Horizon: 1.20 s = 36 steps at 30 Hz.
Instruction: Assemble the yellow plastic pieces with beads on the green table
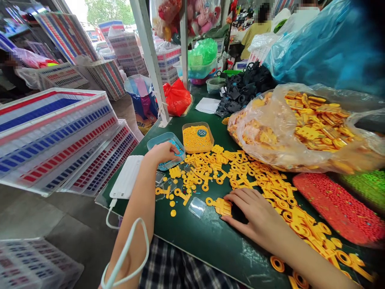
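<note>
My left hand (164, 153) reaches into a clear tray of small blue pieces (178, 149), its fingers bent together; what they pinch, if anything, is too small to name. With thumb and fingers my right hand (251, 208) holds a yellow plastic piece with a ring end (223, 206) on the green table. A clear square cover (197, 207) lies just left of that piece. Behind, a square tray of tiny yellow pieces (197, 138) has a dark round disc on top. Many loose yellow parts (240, 170) spread between the hands and to the right.
A white power bank (126, 176) with a cable lies at the table's left edge. Bulging at the right is a plastic bag of yellow parts (270, 124), near trays of red beads (339, 208) and green beads (367, 186). Black parts (246, 86) are piled behind; a metal post (150, 52) stands at the back.
</note>
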Each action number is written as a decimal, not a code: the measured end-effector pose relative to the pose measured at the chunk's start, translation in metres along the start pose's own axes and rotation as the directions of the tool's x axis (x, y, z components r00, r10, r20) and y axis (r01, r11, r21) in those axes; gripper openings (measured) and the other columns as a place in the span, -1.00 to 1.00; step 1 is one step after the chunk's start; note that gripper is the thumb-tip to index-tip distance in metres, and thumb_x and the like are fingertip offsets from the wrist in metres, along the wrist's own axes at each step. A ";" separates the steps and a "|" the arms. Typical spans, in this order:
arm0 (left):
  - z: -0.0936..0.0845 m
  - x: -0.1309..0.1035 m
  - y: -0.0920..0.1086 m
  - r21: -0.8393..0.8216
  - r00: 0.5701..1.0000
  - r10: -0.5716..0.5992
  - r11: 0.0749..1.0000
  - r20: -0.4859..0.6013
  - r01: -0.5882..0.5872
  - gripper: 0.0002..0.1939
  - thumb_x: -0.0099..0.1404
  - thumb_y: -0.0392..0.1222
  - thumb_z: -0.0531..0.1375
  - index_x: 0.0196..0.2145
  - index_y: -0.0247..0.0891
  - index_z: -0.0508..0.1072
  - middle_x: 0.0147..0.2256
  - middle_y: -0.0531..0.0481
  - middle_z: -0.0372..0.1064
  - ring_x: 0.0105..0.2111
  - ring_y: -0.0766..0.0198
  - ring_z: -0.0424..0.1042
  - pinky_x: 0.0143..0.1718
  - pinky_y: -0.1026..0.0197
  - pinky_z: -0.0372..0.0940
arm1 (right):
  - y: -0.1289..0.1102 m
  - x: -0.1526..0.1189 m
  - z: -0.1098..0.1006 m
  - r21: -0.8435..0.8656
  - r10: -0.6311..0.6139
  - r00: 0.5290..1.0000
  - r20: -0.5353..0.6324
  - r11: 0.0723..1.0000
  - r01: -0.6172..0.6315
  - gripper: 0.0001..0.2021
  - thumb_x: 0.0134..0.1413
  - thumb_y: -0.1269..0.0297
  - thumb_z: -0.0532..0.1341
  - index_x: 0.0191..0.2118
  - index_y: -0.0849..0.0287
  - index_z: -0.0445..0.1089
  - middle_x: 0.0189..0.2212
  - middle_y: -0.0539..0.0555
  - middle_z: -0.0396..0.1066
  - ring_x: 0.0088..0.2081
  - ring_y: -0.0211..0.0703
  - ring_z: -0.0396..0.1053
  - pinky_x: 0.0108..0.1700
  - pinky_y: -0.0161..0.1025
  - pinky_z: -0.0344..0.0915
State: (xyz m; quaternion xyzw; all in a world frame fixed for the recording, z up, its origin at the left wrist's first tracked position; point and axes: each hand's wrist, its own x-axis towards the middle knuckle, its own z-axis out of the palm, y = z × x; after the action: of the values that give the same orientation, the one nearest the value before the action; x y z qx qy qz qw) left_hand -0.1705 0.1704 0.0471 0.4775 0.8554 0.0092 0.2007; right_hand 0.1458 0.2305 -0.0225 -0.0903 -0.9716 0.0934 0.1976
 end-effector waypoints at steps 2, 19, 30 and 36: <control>0.000 0.003 -0.002 -0.016 1.000 0.017 1.000 0.024 -0.017 -0.68 0.07 0.01 0.28 -0.27 -0.22 0.60 -0.37 0.00 0.53 -0.37 0.17 0.43 -0.37 0.23 0.20 | 0.000 0.000 0.000 0.002 -0.004 1.000 0.008 1.000 0.004 -0.77 0.20 0.14 0.21 -0.13 0.18 0.35 -0.22 0.14 0.46 -0.17 -0.01 0.40 -0.10 -0.05 0.32; -0.008 -0.018 -0.007 -0.096 0.901 0.104 0.983 -0.421 -0.159 -0.82 0.24 -0.06 0.25 -0.33 -0.17 0.62 -0.14 -0.04 0.51 -0.18 0.15 0.43 -0.08 0.12 0.28 | -0.003 0.002 -0.003 -0.010 0.079 0.997 0.023 0.997 -0.078 -0.76 0.20 0.12 0.21 -0.17 0.19 0.39 -0.21 0.16 0.46 -0.16 0.00 0.38 -0.09 -0.03 0.29; 0.051 -0.040 0.103 -0.044 0.626 0.778 0.628 0.051 -0.777 -0.85 0.32 -0.14 0.25 -0.34 -0.21 0.60 -0.30 0.01 0.55 -0.24 0.21 0.46 -0.12 0.16 0.24 | -0.002 0.005 -0.011 -0.067 0.203 0.979 0.001 0.977 -0.202 -0.59 0.01 -0.08 0.33 -0.23 0.20 0.47 -0.27 0.12 0.46 -0.17 -0.01 0.32 -0.10 -0.08 0.17; 0.063 -0.034 0.105 0.031 0.616 0.784 0.616 0.073 -0.787 -0.82 0.33 -0.12 0.23 -0.35 -0.22 0.59 -0.28 0.01 0.56 -0.24 0.21 0.45 -0.14 0.17 0.20 | 0.001 0.005 -0.016 -0.067 0.243 0.970 0.034 0.968 -0.240 -0.65 0.03 -0.06 0.33 -0.28 0.16 0.50 -0.29 0.08 0.46 -0.18 -0.04 0.27 -0.12 -0.11 0.10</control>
State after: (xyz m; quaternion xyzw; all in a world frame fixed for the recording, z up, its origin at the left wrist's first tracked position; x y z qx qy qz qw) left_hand -0.0476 0.1888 0.0227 0.8093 0.5548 0.0581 0.1840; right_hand 0.1472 0.2347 -0.0067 -0.2119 -0.9598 0.0884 0.1615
